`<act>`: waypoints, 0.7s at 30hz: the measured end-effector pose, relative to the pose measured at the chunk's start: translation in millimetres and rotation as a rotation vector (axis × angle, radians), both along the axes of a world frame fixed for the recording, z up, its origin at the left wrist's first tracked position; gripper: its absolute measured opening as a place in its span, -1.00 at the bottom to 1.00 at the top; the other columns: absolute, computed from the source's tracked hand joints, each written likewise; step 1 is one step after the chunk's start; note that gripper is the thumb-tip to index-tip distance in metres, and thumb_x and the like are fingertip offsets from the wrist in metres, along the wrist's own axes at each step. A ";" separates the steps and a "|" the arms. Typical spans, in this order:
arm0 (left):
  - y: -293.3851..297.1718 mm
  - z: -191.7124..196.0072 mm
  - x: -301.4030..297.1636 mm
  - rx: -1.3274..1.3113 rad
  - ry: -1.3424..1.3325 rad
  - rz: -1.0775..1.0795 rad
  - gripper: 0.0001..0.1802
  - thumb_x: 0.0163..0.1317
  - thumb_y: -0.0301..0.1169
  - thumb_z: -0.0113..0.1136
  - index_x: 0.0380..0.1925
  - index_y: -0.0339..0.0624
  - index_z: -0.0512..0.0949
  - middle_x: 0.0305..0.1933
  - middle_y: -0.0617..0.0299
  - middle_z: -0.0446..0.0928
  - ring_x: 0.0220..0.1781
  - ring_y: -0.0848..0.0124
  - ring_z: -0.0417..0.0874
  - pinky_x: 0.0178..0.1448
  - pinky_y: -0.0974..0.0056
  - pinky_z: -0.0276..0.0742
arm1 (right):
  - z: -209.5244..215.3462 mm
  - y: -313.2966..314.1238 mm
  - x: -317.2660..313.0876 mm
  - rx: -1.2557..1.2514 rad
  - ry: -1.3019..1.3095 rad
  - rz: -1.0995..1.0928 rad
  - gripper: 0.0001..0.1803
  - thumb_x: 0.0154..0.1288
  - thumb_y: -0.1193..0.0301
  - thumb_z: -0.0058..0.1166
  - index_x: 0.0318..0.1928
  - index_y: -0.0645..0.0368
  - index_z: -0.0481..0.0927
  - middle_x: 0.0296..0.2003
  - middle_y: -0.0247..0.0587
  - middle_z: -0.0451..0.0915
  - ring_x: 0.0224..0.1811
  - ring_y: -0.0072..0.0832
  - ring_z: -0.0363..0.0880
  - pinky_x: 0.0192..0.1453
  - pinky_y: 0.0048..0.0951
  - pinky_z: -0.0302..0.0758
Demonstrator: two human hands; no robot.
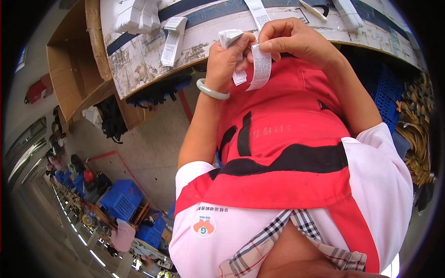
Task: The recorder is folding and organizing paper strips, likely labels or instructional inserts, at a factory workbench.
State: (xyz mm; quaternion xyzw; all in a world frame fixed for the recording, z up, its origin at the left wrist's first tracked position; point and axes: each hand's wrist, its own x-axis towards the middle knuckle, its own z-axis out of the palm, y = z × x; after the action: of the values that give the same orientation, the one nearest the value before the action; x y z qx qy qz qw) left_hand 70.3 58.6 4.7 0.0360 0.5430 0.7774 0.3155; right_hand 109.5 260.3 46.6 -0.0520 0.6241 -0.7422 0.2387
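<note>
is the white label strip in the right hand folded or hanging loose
Hanging loose: the label strip drops flat from the right hand, while the left hand grips a bunched stack of labels.

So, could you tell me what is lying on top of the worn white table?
On the worn white table lie printed label strips and white label stacks. The hands and their labels cover part of its edge.

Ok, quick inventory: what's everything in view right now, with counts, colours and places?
Label stack: one, white, in left hand.
Label strip: one, white, hanging from right hand.
Loose label bundles: several, white, on worktable.
Worktable: one, worn white top, ahead.
Cardboard box: one, brown, beside worktable.
Crates: several, blue, on floor.
Apron: red with black trim.
Bangle: pale green, left wrist.
Left hand: gripping stack.
Right hand: pinching strip.
</note>
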 end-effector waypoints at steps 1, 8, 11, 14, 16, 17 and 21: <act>1.7 -0.3 1.4 0.047 -0.099 -0.044 -0.62 0.36 -0.14 0.20 -0.24 -0.31 0.60 -0.45 0.17 0.61 -0.61 0.58 0.50 -0.61 0.52 0.29 | 2.6 -6.1 1.6 0.081 0.043 -0.099 -0.74 0.32 0.27 0.24 -0.24 0.25 0.67 -0.44 -0.37 0.61 -0.41 -0.66 0.53 -0.30 -0.63 0.45; 2.9 -7.7 5.1 0.206 -0.192 -0.161 -0.55 0.39 -0.08 0.14 -0.13 -0.32 0.52 -0.40 0.23 0.52 -0.44 0.44 0.62 -0.40 0.40 0.56 | -31.9 -1.0 -11.6 0.457 0.442 -0.361 -0.80 0.40 0.36 0.15 -0.11 0.23 0.66 -0.31 -0.42 0.60 -0.25 -0.70 0.52 -0.16 -0.66 0.48; 2.3 -9.9 3.8 0.226 -0.196 -0.149 -0.66 0.44 -0.20 0.09 -0.09 -0.30 0.52 -0.40 0.27 0.46 -0.40 0.44 0.59 -0.36 0.38 0.55 | -17.9 5.5 -35.9 0.792 0.527 -0.546 -0.89 0.23 0.46 0.19 -0.28 0.23 0.59 -0.36 -0.10 0.51 -0.29 -0.17 0.53 -0.19 -0.29 0.49; 8.2 -11.8 3.5 0.207 -0.188 -0.101 -0.72 0.44 -0.27 0.11 -0.12 -0.30 0.55 -0.45 0.30 0.43 -0.45 0.48 0.53 -0.39 0.37 0.51 | -48.2 18.3 -48.5 0.961 0.812 -0.531 -0.88 0.21 0.44 0.20 -0.27 0.21 0.59 -0.33 -0.10 0.52 -0.23 -0.13 0.54 -0.14 -0.25 0.49; 9.9 -11.6 1.4 0.204 -0.194 -0.061 -0.74 0.40 -0.30 0.17 -0.17 -0.33 0.56 -0.50 0.32 0.41 -0.51 0.50 0.49 -0.43 0.37 0.50 | -59.9 20.8 -53.7 1.024 0.829 -0.501 -0.88 0.20 0.44 0.20 -0.27 0.20 0.59 -0.31 -0.10 0.52 -0.20 -0.13 0.54 -0.12 -0.24 0.49; 8.9 -11.5 -0.3 0.142 -0.154 -0.019 -0.76 0.38 -0.32 0.19 -0.21 -0.33 0.57 -0.52 0.33 0.40 -0.53 0.53 0.46 -0.44 0.37 0.48 | -62.7 21.2 -54.7 1.083 0.843 -0.468 -0.87 0.20 0.44 0.20 -0.26 0.19 0.59 -0.29 -0.10 0.52 -0.16 -0.12 0.54 -0.09 -0.22 0.49; 7.7 -10.3 -6.8 0.016 -0.004 0.071 -0.78 0.32 -0.36 0.27 -0.27 -0.35 0.62 -0.50 0.32 0.45 -0.57 0.59 0.38 -0.46 0.39 0.44 | -60.8 17.6 -46.9 1.018 0.763 -0.467 -0.89 0.21 0.44 0.19 -0.28 0.18 0.58 -0.29 -0.10 0.51 -0.14 -0.12 0.53 -0.08 -0.22 0.48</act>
State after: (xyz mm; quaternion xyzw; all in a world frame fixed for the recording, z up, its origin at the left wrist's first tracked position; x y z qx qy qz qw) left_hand 63.4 66.3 -5.7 0.0177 0.5368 0.7926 0.2888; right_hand 62.6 277.8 -14.2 -0.0552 0.9312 -0.3176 -0.1702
